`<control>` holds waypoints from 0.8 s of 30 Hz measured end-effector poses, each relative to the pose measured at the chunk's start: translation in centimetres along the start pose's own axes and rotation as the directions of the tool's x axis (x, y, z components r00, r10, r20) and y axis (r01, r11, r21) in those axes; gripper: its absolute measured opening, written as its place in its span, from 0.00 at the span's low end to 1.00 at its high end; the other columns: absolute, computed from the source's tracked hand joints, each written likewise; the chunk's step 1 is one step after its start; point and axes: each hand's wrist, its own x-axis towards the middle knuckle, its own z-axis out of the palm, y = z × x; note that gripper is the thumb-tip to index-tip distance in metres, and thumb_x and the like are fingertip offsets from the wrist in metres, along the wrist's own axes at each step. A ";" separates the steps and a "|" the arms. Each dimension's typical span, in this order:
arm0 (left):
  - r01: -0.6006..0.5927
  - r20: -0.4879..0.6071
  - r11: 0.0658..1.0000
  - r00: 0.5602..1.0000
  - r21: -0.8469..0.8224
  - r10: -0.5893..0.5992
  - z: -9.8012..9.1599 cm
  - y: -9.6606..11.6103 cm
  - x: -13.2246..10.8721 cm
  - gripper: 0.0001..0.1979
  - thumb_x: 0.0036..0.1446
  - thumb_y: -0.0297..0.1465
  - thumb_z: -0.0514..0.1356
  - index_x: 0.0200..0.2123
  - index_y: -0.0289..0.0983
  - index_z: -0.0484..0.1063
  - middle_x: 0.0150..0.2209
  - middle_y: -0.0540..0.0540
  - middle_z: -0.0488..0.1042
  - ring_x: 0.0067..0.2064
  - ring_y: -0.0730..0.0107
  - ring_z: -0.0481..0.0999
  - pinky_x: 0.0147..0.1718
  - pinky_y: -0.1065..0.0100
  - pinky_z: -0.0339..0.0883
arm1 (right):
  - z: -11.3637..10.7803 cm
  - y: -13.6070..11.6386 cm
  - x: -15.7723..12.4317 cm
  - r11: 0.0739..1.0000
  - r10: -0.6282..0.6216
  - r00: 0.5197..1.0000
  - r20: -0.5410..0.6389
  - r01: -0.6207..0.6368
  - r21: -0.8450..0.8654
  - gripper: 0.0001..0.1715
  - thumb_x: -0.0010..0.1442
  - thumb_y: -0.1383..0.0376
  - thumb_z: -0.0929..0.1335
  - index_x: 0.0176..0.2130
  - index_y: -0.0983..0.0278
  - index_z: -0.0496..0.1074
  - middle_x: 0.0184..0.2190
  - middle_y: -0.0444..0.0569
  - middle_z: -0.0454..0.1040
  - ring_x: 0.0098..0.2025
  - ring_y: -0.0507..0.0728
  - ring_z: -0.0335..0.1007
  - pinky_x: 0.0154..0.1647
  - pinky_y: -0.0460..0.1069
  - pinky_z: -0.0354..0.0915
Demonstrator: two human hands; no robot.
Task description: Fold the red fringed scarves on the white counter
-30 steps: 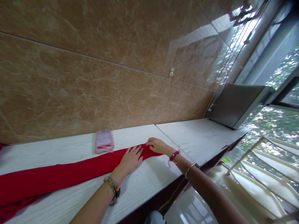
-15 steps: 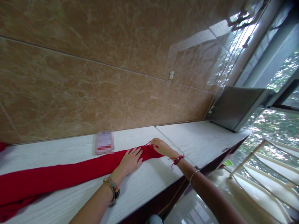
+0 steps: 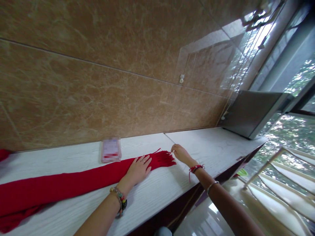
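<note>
A long red scarf lies folded lengthwise along the white counter, its fringe fanned out at the right end. My left hand rests on the scarf just before the fringe, palm down with fingers spread flat, pressing the cloth. Just off the fringe's upper right tips is my right hand. Its fingers are curled and close together; whether a strand is between them is hidden. One loose red strand sticks out from the fringe's far side. At the far left the scarf's lower layer is bunched.
A blurred pink-edged phone-like object lies on the white counter behind the scarf. Another bit of red cloth shows at the left edge. Brown marble tiles rise behind. A grey box-like appliance stands at the right end, near white railings.
My right hand has moved off the fringe to the right, uncovering its spread strands. My left hand stays in place on the scarf.
</note>
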 end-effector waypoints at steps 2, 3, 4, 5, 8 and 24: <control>-0.004 -0.021 1.000 1.000 0.002 0.004 0.1 0.0 0.0 0.22 0.60 0.36 0.44 0.57 0.38 0.57 0.59 0.44 0.57 0.59 0.62 0.55 0.56 0.57 0.48 | 0.2 -2.1 0.8 0.987 -0.094 0.993 -0.077 0.103 0.123 0.17 0.51 0.79 0.58 0.34 0.66 0.70 0.36 0.51 0.71 0.42 0.53 0.63 0.45 0.48 0.58; -0.008 -0.027 1.000 1.000 0.004 0.008 0.1 0.0 0.0 0.22 0.60 0.36 0.44 0.56 0.38 0.58 0.59 0.44 0.57 0.59 0.62 0.54 0.56 0.57 0.48 | 0.4 -3.4 1.4 0.968 -0.159 0.982 -0.103 0.175 0.179 0.17 0.51 0.79 0.58 0.36 0.66 0.69 0.36 0.50 0.71 0.42 0.53 0.63 0.45 0.48 0.59; -0.011 -0.031 1.000 0.999 0.006 0.011 0.1 0.0 0.1 0.22 0.60 0.36 0.44 0.56 0.37 0.58 0.59 0.44 0.57 0.60 0.62 0.54 0.56 0.57 0.48 | 0.8 -4.7 2.0 0.948 -0.221 0.970 -0.099 0.237 0.211 0.16 0.52 0.78 0.58 0.36 0.66 0.69 0.36 0.50 0.71 0.41 0.53 0.63 0.45 0.48 0.59; -0.014 -0.030 1.000 0.999 0.006 0.014 0.1 0.0 0.0 0.22 0.60 0.35 0.44 0.56 0.37 0.58 0.59 0.44 0.57 0.60 0.62 0.54 0.56 0.57 0.48 | 1.1 -5.6 2.5 0.937 -0.263 0.962 -0.071 0.273 0.217 0.15 0.52 0.77 0.59 0.36 0.66 0.69 0.36 0.49 0.71 0.41 0.53 0.63 0.45 0.48 0.59; -0.017 -0.001 1.000 1.000 0.006 0.017 -0.3 0.0 0.0 0.22 0.61 0.36 0.44 0.57 0.37 0.57 0.59 0.44 0.56 0.60 0.62 0.53 0.56 0.57 0.48 | 1.9 -6.1 3.3 0.957 -0.258 0.965 0.051 0.248 0.153 0.13 0.51 0.76 0.60 0.35 0.66 0.69 0.35 0.49 0.71 0.40 0.53 0.64 0.44 0.47 0.59; 0.118 -0.042 0.992 0.992 0.043 -0.116 -0.4 0.4 -0.5 0.25 0.59 0.40 0.45 0.57 0.35 0.56 0.59 0.41 0.57 0.60 0.57 0.53 0.56 0.53 0.48 | 2.1 -7.0 6.0 0.962 -0.270 0.956 0.112 0.262 0.081 0.11 0.52 0.73 0.61 0.34 0.65 0.69 0.36 0.49 0.71 0.41 0.52 0.63 0.43 0.44 0.57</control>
